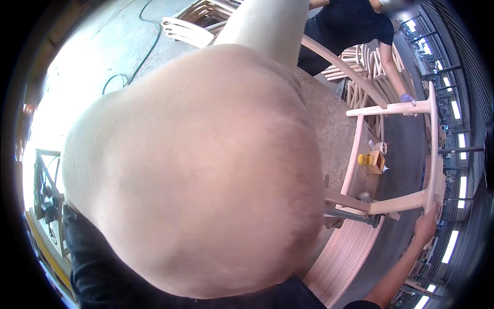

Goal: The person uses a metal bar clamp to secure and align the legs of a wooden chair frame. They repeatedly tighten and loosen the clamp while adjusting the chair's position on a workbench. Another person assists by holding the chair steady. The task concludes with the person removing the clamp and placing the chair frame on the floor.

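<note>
My bare left arm (206, 170) is bent very close to the view and covers most of its middle. Its forearm runs up past the top edge, so my left hand is out of sight. At the right, a pale wooden chair frame (435, 134) stands with its legs and rails spread towards the middle. My right hand (426, 226), reaching from the lower edge, is closed around the frame's near end. Across from me, a person in a dark shirt (350, 26) holds the far rail with a purple-gloved hand (408, 100).
Beside the frame are a small wooden box (378, 162), a yellow-topped container (365, 159) and a cup (381, 148). Pale wooden slats (342, 257) lie lower right. Curved wooden parts (193, 31) sit at the top; a dark hose (145, 51) crosses the floor.
</note>
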A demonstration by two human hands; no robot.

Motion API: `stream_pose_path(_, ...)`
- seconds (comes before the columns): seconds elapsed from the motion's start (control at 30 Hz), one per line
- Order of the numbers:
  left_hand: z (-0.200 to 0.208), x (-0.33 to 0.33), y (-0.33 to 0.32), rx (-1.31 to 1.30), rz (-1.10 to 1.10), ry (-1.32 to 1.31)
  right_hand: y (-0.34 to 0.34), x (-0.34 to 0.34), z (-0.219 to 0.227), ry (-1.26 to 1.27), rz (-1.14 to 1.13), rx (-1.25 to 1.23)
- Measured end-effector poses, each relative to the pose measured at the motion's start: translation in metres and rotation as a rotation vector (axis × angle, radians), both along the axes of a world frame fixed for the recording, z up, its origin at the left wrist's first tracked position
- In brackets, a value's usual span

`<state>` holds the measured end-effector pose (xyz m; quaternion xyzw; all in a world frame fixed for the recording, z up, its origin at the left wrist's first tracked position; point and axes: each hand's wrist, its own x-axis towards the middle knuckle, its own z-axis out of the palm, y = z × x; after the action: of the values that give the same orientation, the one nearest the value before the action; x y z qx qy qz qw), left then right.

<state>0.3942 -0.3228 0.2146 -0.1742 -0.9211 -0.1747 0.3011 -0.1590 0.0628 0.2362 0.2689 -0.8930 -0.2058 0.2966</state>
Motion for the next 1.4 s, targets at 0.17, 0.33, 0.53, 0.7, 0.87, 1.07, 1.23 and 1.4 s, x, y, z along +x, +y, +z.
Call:
stream_pose_path(0.17,0.01,0.008,0.003,-0.017,0.043,-0.008,-0.027,0.026,0.006,-0.062,-0.034,-0.026)
stream_pose_path(0.33,-0.011,0.002,0.009,0.048,0.129,0.045,-0.022,0.03,0.008,-0.086,-0.115,-0.022)
stream_pose_path(0.53,0.017,0.008,0.015,0.011,0.166,-0.168,-0.034,0.038,0.008,-0.162,-0.107,-0.053)
stream_pose_path(0.7,0.003,0.027,0.008,0.094,0.181,-0.068,0.05,-0.009,0.04,-0.846,0.278,-0.762)
stream_pose_path(0.87,-0.079,0.116,0.044,0.837,0.887,0.516,0.19,-0.102,-0.048,-0.974,0.107,-1.273)
stream_pose_path(1.07,-0.178,0.0,0.168,0.851,1.365,0.512,0.286,-0.268,-0.278,-1.243,-0.08,-1.387)
stream_pose_path(1.23,-0.162,-0.175,0.231,0.596,0.821,-0.034,0.161,-0.196,-0.346,-1.437,0.024,-1.761)
stream_pose_path(1.4,-0.159,-0.281,0.266,0.371,0.655,-0.423,0.16,-0.17,-0.347,-1.267,0.447,-1.607)
